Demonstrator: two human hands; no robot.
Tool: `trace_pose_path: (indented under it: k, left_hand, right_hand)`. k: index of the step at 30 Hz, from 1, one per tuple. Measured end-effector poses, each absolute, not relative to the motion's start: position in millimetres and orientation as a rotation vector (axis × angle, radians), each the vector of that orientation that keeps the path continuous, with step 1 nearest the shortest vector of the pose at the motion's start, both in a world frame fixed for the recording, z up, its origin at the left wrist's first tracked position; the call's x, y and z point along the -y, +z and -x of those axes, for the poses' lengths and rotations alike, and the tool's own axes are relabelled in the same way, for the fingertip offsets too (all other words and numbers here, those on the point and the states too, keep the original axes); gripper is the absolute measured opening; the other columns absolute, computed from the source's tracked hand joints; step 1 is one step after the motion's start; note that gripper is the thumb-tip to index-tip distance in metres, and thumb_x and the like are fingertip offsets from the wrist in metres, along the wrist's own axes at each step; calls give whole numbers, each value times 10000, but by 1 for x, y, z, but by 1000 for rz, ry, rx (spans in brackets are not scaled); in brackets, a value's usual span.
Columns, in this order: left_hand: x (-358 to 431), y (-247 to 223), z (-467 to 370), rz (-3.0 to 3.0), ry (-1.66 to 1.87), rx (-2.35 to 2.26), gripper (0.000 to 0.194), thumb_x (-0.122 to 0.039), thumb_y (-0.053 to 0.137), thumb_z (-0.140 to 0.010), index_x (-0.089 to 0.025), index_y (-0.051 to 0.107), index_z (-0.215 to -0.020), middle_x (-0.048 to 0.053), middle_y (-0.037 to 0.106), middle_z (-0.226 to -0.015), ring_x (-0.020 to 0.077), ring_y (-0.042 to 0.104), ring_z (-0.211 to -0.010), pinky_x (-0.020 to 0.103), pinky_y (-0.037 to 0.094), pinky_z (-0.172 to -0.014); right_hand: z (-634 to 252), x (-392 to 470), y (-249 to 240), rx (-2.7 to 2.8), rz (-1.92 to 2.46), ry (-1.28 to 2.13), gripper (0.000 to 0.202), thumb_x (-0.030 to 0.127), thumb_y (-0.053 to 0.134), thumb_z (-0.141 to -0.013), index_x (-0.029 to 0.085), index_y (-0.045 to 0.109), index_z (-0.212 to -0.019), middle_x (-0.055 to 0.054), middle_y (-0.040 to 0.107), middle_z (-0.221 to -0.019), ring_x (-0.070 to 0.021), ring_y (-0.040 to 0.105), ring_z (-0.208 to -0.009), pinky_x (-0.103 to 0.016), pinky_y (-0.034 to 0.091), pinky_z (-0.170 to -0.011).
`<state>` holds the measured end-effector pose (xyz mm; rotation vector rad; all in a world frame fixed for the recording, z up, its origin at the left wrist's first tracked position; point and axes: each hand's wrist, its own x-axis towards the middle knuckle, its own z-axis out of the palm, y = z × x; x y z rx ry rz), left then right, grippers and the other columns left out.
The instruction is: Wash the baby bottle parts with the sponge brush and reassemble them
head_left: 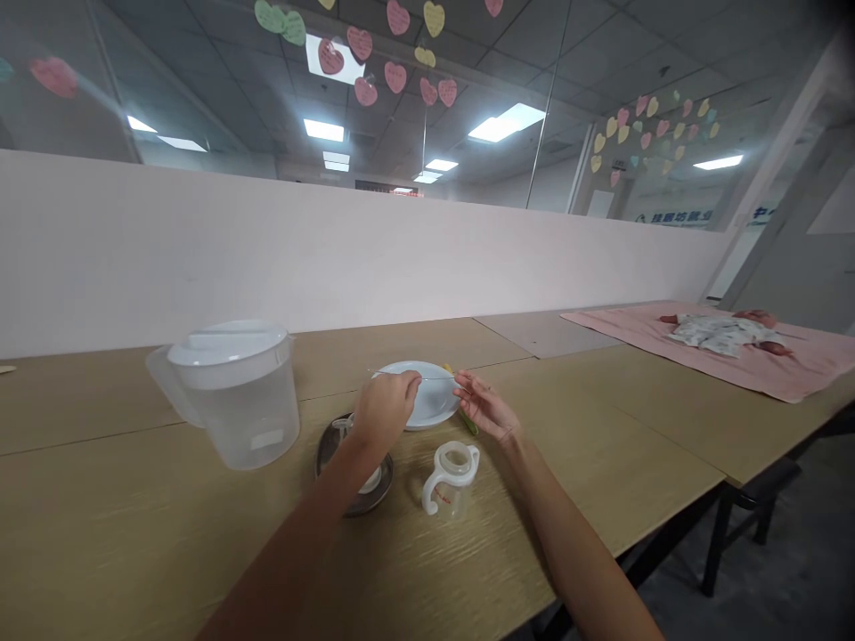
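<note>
Over a white plate [431,411], a thin clear tube [437,378], like a straw, stretches between my two hands. My left hand [386,408] is closed around it, and its other end sticks out to the left. The fingertips of my right hand [486,405] pinch the right end, the palm partly turned up. Below my hands stands a clear baby bottle [454,481] with a white two-handled collar and no cap. A dark metal dish [369,503], partly hidden by my left forearm, holds small clear and white parts. A green and yellow stick-like thing [468,422] lies beside the plate.
A lidded translucent pitcher [250,409] stands on the left of the wooden table [120,525]. Far right, a baby doll [725,334] in patterned clothes lies on a pink towel [628,331]. A low wall with glass above runs behind. A dark stool [754,507] stands by the right edge.
</note>
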<state>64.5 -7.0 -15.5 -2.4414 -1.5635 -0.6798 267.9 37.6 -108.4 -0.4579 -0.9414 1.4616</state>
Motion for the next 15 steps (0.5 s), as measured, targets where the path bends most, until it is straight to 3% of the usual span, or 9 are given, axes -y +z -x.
trace_pose_path:
  k: [4, 8, 10, 13, 15]
  left_hand:
    - [8, -21, -70, 2537, -685, 1593, 340, -334, 355, -907, -228, 672, -969, 53, 699, -807, 181, 622, -726, 256, 394, -617]
    - [10, -18, -66, 2661, -834, 1566, 356, -269, 444, -856, -248, 543, -1197, 27, 698, -894, 169, 622, -756, 252, 415, -643]
    - [11, -7, -54, 2753, -929, 1557, 395, -259, 487, -824, -241, 505, -1219, 8, 692, -914, 149, 618, -745, 237, 427, -652]
    - [10, 13, -28, 2722, -895, 1632, 241, -324, 470, -829, -202, 621, -972, 28, 687, -903, 157, 617, -765, 236, 435, -648]
    - [6, 19, -11, 2552, -674, 1773, 226, -317, 469, -819, -181, 643, -870, 56, 687, -886, 182, 619, -775, 255, 437, -650]
  right_hand:
    - [-260, -39, -112, 959, 451, 1505, 238, 273, 740, -679, 184, 661, -885, -17, 713, -780, -119, 663, -658, -179, 540, -553]
    - [-259, -43, -112, 890, 426, 1502, 210, 277, 742, -681, 176, 667, -849, -33, 717, -784, -121, 665, -647, -181, 552, -554]
    - [-263, -46, -112, 780, 412, 1451, 150, 246, 721, -707, 182, 661, -829, -15, 714, -753, -100, 657, -619, -164, 553, -551]
    - [-271, -51, -114, 583, 401, 1353, 55, 195, 680, -749, 177, 645, -788, 11, 699, -692, -66, 639, -582, -133, 550, -556]
    - [-277, -54, -117, 484, 406, 1300, 36, 183, 665, -764, 167, 634, -764, 18, 687, -664, -52, 628, -563, -113, 544, -551]
